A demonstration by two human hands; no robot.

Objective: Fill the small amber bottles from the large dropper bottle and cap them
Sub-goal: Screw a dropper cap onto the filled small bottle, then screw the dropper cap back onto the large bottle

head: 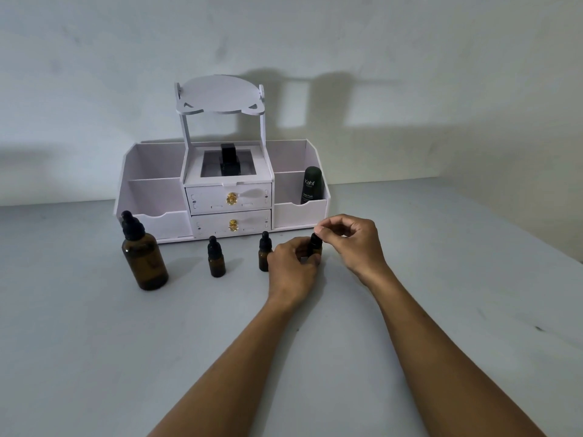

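Note:
The large amber dropper bottle [144,257] stands capped at the left of the table. Two small amber bottles with black dropper caps stand upright to its right: one [216,258] in the middle, another [264,252] just left of my left hand. My left hand [291,266] grips the body of a third small amber bottle [315,246], which is mostly hidden by my fingers. My right hand [350,239] hovers at that bottle's black dropper cap, thumb and forefinger pinching its top.
A white desk organiser [151,190] with two drawers stands behind the bottles against the wall. A dark Kahf tube [311,184] leans in its right compartment, and a black bottle [229,164] sits in the centre bay. The table's right edge [517,228] slants away.

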